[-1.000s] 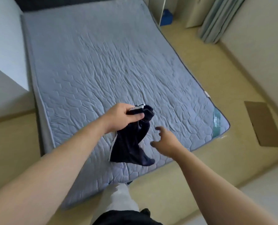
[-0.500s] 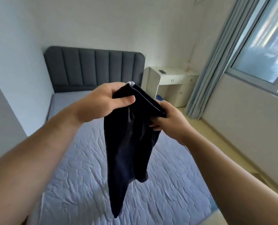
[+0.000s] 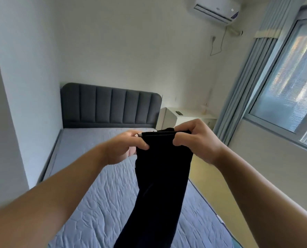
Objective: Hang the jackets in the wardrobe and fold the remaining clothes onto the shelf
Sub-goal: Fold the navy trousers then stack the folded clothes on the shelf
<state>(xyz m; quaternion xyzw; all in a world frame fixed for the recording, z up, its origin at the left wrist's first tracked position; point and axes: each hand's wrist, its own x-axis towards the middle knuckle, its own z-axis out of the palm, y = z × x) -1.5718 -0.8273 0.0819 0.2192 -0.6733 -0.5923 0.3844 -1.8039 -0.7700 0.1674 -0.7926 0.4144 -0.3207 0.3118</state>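
The person is holding a dark garment up in front of them, above the bed. The left hand is gripping the garment's top left corner, with the thumb in front and the fingers curled behind the cloth. The right hand is gripping the top right corner, its fingers curling over the upper edge. Between the hands the top edge is running nearly level, with layers of cloth lying one over another. A small white bit is showing at that edge beside the left hand; what it is cannot be told. The garment is hanging down in a long narrow strip, and its lower end is passing out of the bottom of the view. The bed is lying beneath under a grey-blue quilted cover, with a dark grey headboard at the far end against the wall. A white nightstand is standing just beside the headboard on the right, with a small dark thing lying on it. A blue curtain is hanging beside the window, and an air conditioner is sitting high on the wall.
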